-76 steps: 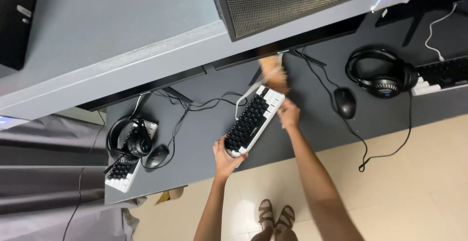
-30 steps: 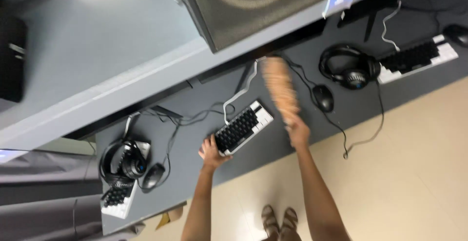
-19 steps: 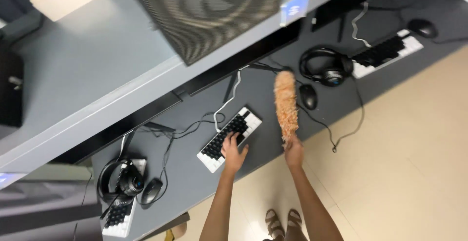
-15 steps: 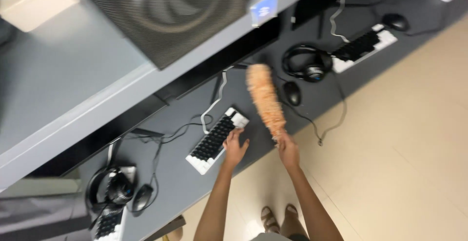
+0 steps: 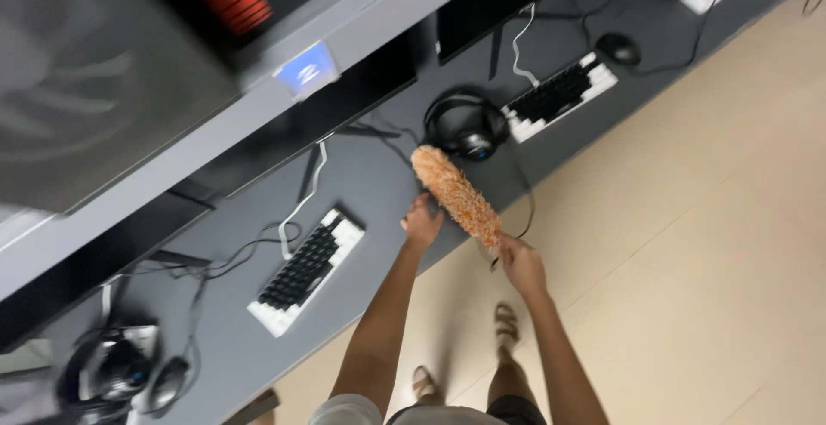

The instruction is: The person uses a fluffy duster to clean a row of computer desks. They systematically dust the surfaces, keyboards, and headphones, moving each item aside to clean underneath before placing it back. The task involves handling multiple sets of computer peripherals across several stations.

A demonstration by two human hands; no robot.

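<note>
The right hand (image 5: 520, 263) is closed around the handle end of a fluffy orange-and-cream duster (image 5: 456, 196); the handle itself is hidden inside the fist. The duster slants up and to the left from that hand, its brush head lying over the near edge of the long dark grey desk (image 5: 379, 175); whether the fibres touch the surface cannot be told. The left hand (image 5: 422, 224) rests at the desk's near edge, just beside the lower half of the duster; its fingers are curled, but motion blur prevents telling whether they grip anything.

A black over-ear headset (image 5: 466, 128) lies on the desk just beyond the duster's tip; its cable trails over the desk edge. To the left of the left hand sits a black-keyed keyboard with a white frame (image 5: 307, 271), set at an angle, with a white cable (image 5: 303, 197) running from it toward the back of the desk. A second keyboard of the same kind (image 5: 561, 95) lies to the right of the headset; a black mouse (image 5: 618, 48) lies near it. Another headset (image 5: 112, 372) and mouse (image 5: 169, 382) occupy the lower left corner; dark monitors (image 5: 327, 115) stand along the back. The floor is beige tile (image 5: 688, 244); the person's sandalled feet (image 5: 506, 326) stand on it.
</note>
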